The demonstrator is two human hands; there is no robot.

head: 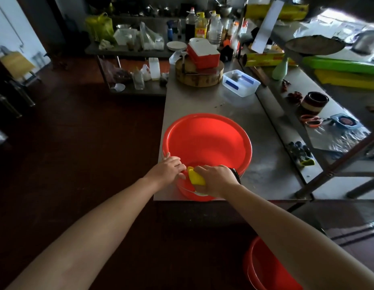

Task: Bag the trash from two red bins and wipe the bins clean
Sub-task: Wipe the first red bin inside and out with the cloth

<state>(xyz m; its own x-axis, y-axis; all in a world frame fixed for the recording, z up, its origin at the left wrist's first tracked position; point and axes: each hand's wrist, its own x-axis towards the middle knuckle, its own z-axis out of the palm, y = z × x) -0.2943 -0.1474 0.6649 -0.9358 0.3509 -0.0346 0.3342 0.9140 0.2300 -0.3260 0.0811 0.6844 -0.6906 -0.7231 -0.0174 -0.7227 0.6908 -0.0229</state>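
My left hand (168, 168) curls over the near rim of 1 red bin (207, 141), which stands at the near edge of the table (269, 164) in the middle of the frame. My right hand (216, 178) grips a yellow cloth (196, 177) against that same rim, just beside my left. The 2nd red bin (265, 268) sits on the floor (77, 132) at lower right.

2 arms outstretched, left hand (168, 167) beside right hand (215, 177), fingers curled

Glossy plastic bin (207, 141) – brushed metal tbl (272, 174).
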